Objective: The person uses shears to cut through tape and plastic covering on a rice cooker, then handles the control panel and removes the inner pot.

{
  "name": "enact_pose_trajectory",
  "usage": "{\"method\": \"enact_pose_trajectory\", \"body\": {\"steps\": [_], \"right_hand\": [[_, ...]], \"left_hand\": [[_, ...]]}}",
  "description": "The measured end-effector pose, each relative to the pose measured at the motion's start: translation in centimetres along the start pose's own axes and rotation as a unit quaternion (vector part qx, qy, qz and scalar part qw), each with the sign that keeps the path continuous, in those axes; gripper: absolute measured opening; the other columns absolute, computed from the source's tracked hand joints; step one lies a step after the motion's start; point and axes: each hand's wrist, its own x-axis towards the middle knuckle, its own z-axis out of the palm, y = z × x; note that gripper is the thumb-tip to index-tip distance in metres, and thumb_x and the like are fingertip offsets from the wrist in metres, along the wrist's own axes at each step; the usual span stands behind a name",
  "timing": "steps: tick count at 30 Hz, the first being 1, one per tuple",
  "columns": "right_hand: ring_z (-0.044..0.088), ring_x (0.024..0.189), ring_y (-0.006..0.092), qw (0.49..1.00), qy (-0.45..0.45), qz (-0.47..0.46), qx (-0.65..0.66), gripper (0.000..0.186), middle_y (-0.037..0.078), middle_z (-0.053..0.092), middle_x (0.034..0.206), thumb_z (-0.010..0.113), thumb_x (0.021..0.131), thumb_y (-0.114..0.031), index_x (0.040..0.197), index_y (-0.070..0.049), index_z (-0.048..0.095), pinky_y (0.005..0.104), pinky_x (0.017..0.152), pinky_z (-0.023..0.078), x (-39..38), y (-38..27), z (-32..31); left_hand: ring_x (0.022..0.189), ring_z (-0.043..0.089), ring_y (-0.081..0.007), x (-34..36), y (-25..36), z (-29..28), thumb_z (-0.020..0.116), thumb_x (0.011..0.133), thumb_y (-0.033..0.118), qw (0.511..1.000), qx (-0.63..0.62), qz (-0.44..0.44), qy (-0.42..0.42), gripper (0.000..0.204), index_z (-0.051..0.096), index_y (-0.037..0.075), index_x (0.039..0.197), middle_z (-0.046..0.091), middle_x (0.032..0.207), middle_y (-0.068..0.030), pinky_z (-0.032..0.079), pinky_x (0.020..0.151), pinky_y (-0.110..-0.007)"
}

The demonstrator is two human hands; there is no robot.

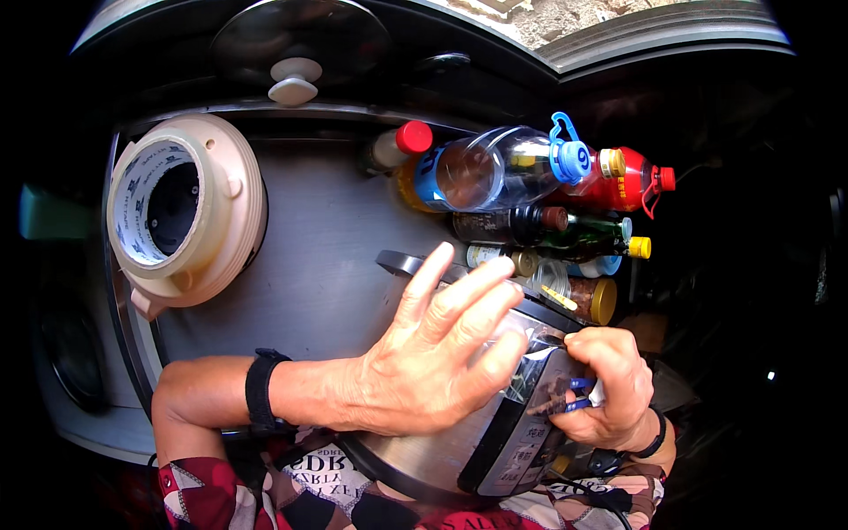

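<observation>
- Right grip (618,380): fingers curled round a small blue-and-white item (579,395), mostly hidden, kind not legible; index fingertip at the panel's far edge.
- Left grip (428,367): fingers extended and spread, holding nothing, laid over the appliance; actual contact cannot be told.
- Appliance (415,459): rounded, brushed-metal body, tilted, at the near side against the patterned shirt (327,495), below both hands.
- Control panel (528,442): black and grey, on the appliance's right side, just beside the right grip.
- Clear film (528,373): glossy, creased, at the panel's far end, between the hands.
- Counter (309,238): grey, smooth, beyond the appliance.
- Bottle group, far right: large clear bottle (508,168), blue cap and handle; red bottle (634,184); green bottle (579,234); jar (594,299), yellow lid.
- Tape roll (141,212): far left, upon a cream ring-shaped part (243,203).
- Round lid (243,44): far side, white knob.
</observation>
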Motion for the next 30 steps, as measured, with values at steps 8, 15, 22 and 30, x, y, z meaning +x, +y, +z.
{"method": "enact_pose_trajectory", "body": {"steps": [8,15,22,30], "right_hand": [[0.065,0.074,0.0272,0.998,-0.036,0.057,0.005,0.051,0.015,0.059,0.096,0.072,0.062,-0.006,0.111,-0.001,0.062,0.0336,0.059,0.054,1.3,-0.9,-0.5],[0.062,0.076,0.0275,0.993,-0.065,0.083,0.061,0.052,0.013,0.059,0.093,0.068,0.057,-0.002,0.109,0.0,0.063,0.0337,0.063,0.052,1.9,-0.4,-0.8],[0.06,0.083,0.0285,0.984,-0.063,0.113,0.125,0.047,0.015,0.064,0.09,0.063,0.057,-0.003,0.103,0.005,0.065,0.0367,0.077,0.05,2.0,0.0,-1.0],[0.06,0.081,0.028,0.985,-0.043,0.107,0.132,0.046,0.015,0.061,0.091,0.062,0.058,-0.001,0.103,0.002,0.065,0.0349,0.074,0.05,1.6,0.1,-0.8]], "left_hand": [[0.119,0.054,-0.0352,0.0,0.2,-0.1,0.07,0.068,0.011,0.996,0.036,0.082,0.015,0.026,0.065,0.009,0.094,0.059,0.117,-0.0179,0.035,0.102,-0.06],[0.118,0.05,-0.0396,2.0,-1.0,-0.7,0.078,0.07,0.012,0.99,-0.114,-0.075,-0.018,0.034,0.062,0.005,0.099,0.055,0.112,-0.0153,0.042,0.094,-0.051],[0.112,0.051,-0.0357,3.4,-1.9,0.2,0.077,0.075,0.015,0.97,-0.208,-0.091,-0.083,0.028,0.061,0.005,0.095,0.054,0.104,-0.012,0.041,0.094,-0.046],[0.108,0.052,-0.0326,3.8,-2.2,0.6,0.076,0.075,0.011,0.964,-0.229,-0.112,-0.076,0.027,0.059,0.004,0.094,0.055,0.1,-0.0106,0.041,0.092,-0.044]]}}
